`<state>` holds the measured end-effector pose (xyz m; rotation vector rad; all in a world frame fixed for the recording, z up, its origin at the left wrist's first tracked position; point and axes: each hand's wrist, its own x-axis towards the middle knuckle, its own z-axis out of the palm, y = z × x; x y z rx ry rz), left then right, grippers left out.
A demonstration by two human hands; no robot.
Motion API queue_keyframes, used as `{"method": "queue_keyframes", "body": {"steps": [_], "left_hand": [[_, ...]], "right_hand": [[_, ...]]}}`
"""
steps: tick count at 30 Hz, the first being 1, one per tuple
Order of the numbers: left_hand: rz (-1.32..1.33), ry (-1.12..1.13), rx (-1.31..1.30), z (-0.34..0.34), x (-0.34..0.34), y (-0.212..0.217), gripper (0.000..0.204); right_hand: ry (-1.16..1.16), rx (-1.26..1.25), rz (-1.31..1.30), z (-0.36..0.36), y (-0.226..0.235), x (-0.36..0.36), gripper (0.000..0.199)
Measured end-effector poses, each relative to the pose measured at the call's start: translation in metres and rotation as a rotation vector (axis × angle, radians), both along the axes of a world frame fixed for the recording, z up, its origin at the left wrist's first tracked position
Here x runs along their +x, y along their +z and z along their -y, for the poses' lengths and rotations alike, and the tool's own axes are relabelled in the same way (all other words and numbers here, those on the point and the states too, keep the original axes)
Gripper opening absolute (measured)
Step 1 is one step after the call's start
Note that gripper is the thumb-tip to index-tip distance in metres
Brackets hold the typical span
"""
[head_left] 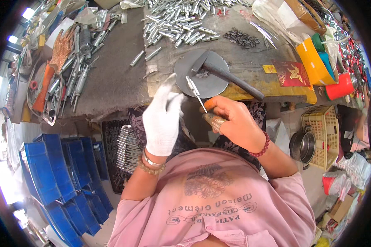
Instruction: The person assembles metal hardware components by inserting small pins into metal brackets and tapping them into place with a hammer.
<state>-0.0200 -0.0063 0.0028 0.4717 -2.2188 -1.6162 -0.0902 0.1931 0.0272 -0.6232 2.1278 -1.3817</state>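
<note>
My right hand (231, 117), bare apart from worn wraps on its fingers, is closed around the lower end of a slim metal rod (202, 103). On the rod's upper end sits a shiny metal tube (192, 86), tilted up to the left over the round grey plate (181, 70). Just left of the tube, my left hand (164, 113) wears a white glove with a darkened fingertip. Its index finger is stretched out, and nothing shows in its grip. A hammer (231, 76) lies across the plate, its head near the middle and its handle toward the lower right.
Metal tubes (181, 26) are heaped at the back, with two loose ones nearer. Small dark parts (241, 38) form a pile beside thin rods (264, 35). Tools (76, 72) crowd the left; a yellow box (315, 61) and red container (340, 86) stand right. Blue bins (45, 164) are below left.
</note>
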Motion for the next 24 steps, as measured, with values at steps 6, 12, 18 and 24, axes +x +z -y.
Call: {"method": "queue_keyframes", "body": {"steps": [6,12,18,24], "left_hand": [[0.115,-0.048,0.4,-0.012,0.007,0.009,0.06],[0.091,-0.093,0.461,-0.004,0.014,0.003,0.064],[-0.046,0.009,0.493,0.011,0.03,0.0,0.063],[0.042,0.414,0.295,0.074,0.093,-0.044,0.063]], "right_hand": [[-0.035,-0.078,0.193,0.004,0.001,0.014,0.023],[0.039,-0.022,0.211,0.017,-0.007,0.025,0.03],[0.086,-0.056,-0.1,0.02,-0.001,0.017,0.034],[-0.127,-0.154,-0.003,0.009,-0.008,-0.017,0.037]]}}
